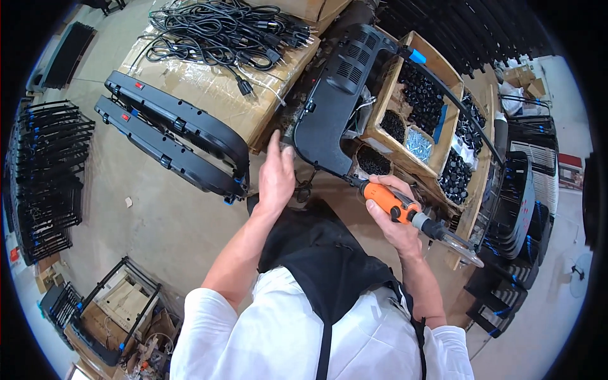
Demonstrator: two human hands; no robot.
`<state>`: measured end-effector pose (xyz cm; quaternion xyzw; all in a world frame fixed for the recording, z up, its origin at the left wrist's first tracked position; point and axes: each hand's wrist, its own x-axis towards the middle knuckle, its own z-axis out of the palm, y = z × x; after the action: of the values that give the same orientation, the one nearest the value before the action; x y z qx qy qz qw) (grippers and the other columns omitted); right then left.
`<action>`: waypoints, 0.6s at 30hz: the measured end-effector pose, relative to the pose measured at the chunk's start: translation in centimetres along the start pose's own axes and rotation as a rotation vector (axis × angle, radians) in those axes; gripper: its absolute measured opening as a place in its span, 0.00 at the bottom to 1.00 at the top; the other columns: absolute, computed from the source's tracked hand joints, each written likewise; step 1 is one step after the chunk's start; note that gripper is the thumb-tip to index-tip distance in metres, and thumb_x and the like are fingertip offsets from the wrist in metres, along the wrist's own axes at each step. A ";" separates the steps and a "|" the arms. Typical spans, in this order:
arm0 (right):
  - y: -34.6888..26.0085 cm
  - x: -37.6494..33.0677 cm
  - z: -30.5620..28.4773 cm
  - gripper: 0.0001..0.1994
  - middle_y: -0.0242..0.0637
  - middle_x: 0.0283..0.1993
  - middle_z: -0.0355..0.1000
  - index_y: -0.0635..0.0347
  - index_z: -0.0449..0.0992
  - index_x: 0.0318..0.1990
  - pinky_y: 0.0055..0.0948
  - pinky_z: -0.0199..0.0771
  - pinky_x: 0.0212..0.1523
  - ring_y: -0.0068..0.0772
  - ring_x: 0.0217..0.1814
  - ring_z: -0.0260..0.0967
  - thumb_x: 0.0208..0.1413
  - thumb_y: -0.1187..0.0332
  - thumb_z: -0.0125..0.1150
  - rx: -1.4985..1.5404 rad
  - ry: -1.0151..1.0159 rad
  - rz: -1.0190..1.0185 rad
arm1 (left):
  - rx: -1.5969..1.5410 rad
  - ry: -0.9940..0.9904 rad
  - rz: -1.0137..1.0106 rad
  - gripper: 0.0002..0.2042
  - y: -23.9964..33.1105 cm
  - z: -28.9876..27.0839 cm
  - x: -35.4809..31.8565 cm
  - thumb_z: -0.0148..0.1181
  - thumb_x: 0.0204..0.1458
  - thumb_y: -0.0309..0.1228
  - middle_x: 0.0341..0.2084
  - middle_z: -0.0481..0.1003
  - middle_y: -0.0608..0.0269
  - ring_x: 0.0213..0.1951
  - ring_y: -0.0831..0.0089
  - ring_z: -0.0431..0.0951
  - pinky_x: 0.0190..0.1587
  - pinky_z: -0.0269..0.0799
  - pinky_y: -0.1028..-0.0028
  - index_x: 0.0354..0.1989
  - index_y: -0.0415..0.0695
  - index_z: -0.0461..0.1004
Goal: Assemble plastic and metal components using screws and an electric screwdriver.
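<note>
In my right hand point(397, 221) is an orange electric screwdriver point(387, 199), its fingers wrapped round the body. The screwdriver's tip points at the lower corner of a black plastic housing point(325, 126) with vent slots at its far end. A hose or cord trails from the tool's rear toward the lower right. My left hand point(277, 172) is open, fingers stretched out beside the housing's left edge; I cannot tell whether the fingertips touch it. A black metal tube frame with a blue clip point(415, 56) runs from the housing's far end.
Right of the housing stands a divided wooden box point(432, 171) of black knobs, caps and silvery-blue screws point(418, 145). Two black housings point(171, 136) stand on the left against a cardboard box point(190, 69) piled with black power cords point(221, 31). Stacked black frames point(54, 177) line the far left.
</note>
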<state>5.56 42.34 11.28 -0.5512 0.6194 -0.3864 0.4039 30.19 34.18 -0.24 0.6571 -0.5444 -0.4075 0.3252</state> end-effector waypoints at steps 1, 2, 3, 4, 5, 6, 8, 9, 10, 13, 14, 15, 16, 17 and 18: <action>-0.1 0.2 0.1 0.22 0.40 0.60 0.79 0.57 0.78 0.60 0.35 0.75 0.66 0.34 0.62 0.78 0.56 0.74 0.73 -0.041 -0.002 0.011 | 0.065 -0.028 0.033 0.28 0.1 0.4 0.2 0.49 0.72 0.38 0.43 0.81 0.31 0.45 0.36 0.83 0.50 0.77 0.46 0.76 0.37 0.59; -0.2 0.4 0.3 0.22 0.40 0.60 0.79 0.57 0.78 0.60 0.35 0.75 0.66 0.34 0.62 0.78 0.56 0.74 0.73 -0.052 -0.019 0.003 | 0.148 -0.098 -0.003 0.29 0.1 0.8 0.3 0.49 0.72 0.39 0.38 0.81 0.30 0.42 0.33 0.83 0.48 0.77 0.44 0.77 0.36 0.57; -0.4 0.6 0.5 0.22 0.40 0.60 0.80 0.57 0.78 0.59 0.35 0.76 0.65 0.34 0.61 0.78 0.56 0.73 0.73 -0.067 -0.032 0.003 | 0.204 -0.168 -0.022 0.31 0.3 1.5 0.2 0.49 0.72 0.39 0.34 0.81 0.29 0.39 0.32 0.82 0.47 0.76 0.42 0.77 0.35 0.55; -0.5 0.8 0.7 0.22 0.40 0.59 0.80 0.57 0.78 0.59 0.35 0.76 0.65 0.35 0.60 0.79 0.56 0.73 0.74 -0.087 -0.038 0.014 | 0.197 -0.170 -0.045 0.31 0.2 1.8 0.1 0.48 0.72 0.40 0.33 0.81 0.29 0.39 0.32 0.82 0.46 0.76 0.43 0.77 0.35 0.54; -0.7 1.0 0.8 0.22 0.40 0.59 0.80 0.57 0.78 0.59 0.35 0.76 0.65 0.35 0.60 0.79 0.56 0.73 0.74 -0.083 -0.049 0.004 | 0.204 -0.154 -0.055 0.31 0.1 1.9 0.0 0.48 0.72 0.40 0.33 0.81 0.29 0.39 0.32 0.82 0.46 0.76 0.43 0.77 0.35 0.54; -0.8 1.1 0.9 0.21 0.40 0.59 0.81 0.57 0.78 0.58 0.35 0.77 0.64 0.35 0.59 0.80 0.56 0.73 0.74 -0.119 -0.060 0.004 | 0.231 -0.173 -0.073 0.30 0.0 2.1 0.0 0.49 0.72 0.40 0.34 0.81 0.30 0.39 0.32 0.82 0.46 0.76 0.43 0.77 0.35 0.56; -0.9 1.6 0.9 0.21 0.40 0.58 0.81 0.57 0.79 0.57 0.35 0.78 0.63 0.35 0.57 0.81 0.56 0.73 0.74 -0.156 -0.070 0.008 | 0.257 -0.197 -0.092 0.30 -0.4 1.8 0.2 0.51 0.72 0.40 0.35 0.81 0.30 0.40 0.32 0.82 0.47 0.77 0.44 0.76 0.35 0.58; -0.8 1.9 0.9 0.19 0.42 0.59 0.81 0.58 0.78 0.56 0.35 0.78 0.62 0.34 0.57 0.80 0.56 0.74 0.73 -0.153 -0.107 0.013 | 0.103 -0.088 0.025 0.28 -0.6 1.4 0.3 0.53 0.71 0.40 0.35 0.82 0.33 0.40 0.36 0.84 0.47 0.77 0.46 0.73 0.34 0.62; -0.7 2.1 0.8 0.18 0.43 0.60 0.80 0.60 0.78 0.55 0.34 0.78 0.61 0.33 0.57 0.79 0.57 0.76 0.72 -0.155 -0.136 0.026 | -0.049 -0.018 0.105 0.26 -0.8 0.9 0.4 0.55 0.70 0.40 0.35 0.83 0.36 0.39 0.39 0.85 0.47 0.78 0.48 0.70 0.34 0.66; -0.5 2.7 0.6 0.17 0.43 0.60 0.80 0.60 0.78 0.53 0.34 0.78 0.61 0.32 0.57 0.79 0.57 0.75 0.72 -0.132 -0.187 -0.006 | -0.333 -0.095 -0.301 0.18 -0.8 -0.5 -0.4 0.59 0.71 0.43 0.22 0.76 0.64 0.26 0.73 0.76 0.31 0.73 0.69 0.44 0.36 0.75; -0.5 2.8 0.5 0.17 0.43 0.60 0.80 0.60 0.78 0.53 0.34 0.78 0.61 0.32 0.58 0.79 0.57 0.75 0.72 -0.140 -0.188 -0.029 | -0.335 -0.088 -0.287 0.18 -0.6 -0.7 -1.2 0.59 0.71 0.43 0.22 0.76 0.64 0.26 0.73 0.76 0.31 0.73 0.69 0.44 0.36 0.75; -0.4 2.9 0.5 0.17 0.43 0.60 0.80 0.60 0.78 0.53 0.34 0.78 0.61 0.32 0.58 0.79 0.57 0.75 0.72 -0.134 -0.196 -0.040 | -0.589 -0.205 -0.415 0.18 -0.4 -0.8 -2.0 0.59 0.71 0.45 0.20 0.72 0.68 0.24 0.78 0.71 0.27 0.67 0.74 0.41 0.39 0.74; -0.5 2.9 0.5 0.17 0.44 0.60 0.80 0.59 0.78 0.53 0.34 0.78 0.62 0.33 0.58 0.79 0.57 0.75 0.73 -0.141 -0.202 -0.031 | -0.863 -0.314 -0.542 0.18 -0.1 -0.8 -3.0 0.58 0.71 0.46 0.19 0.69 0.72 0.22 0.82 0.67 0.24 0.61 0.79 0.38 0.43 0.74; -0.5 2.8 0.5 0.17 0.44 0.60 0.80 0.59 0.78 0.53 0.35 0.78 0.62 0.33 0.58 0.79 0.57 0.76 0.73 -0.156 -0.205 -0.019 | -0.873 -0.319 -0.543 0.16 0.3 -0.2 -3.8 0.57 0.72 0.46 0.19 0.68 0.74 0.21 0.85 0.63 0.22 0.56 0.82 0.38 0.46 0.74; -0.6 2.8 0.4 0.17 0.44 0.60 0.80 0.59 0.78 0.53 0.35 0.78 0.62 0.33 0.58 0.79 0.57 0.76 0.73 -0.147 -0.211 -0.030 | -0.901 -0.336 -0.582 0.16 0.5 0.2 -4.5 0.57 0.72 0.45 0.20 0.69 0.75 0.21 0.85 0.63 0.22 0.57 0.82 0.38 0.46 0.74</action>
<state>5.99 39.45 11.42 -0.6260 0.5918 -0.2861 0.4195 29.49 38.49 0.90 0.5027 -0.1570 -0.7716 0.3567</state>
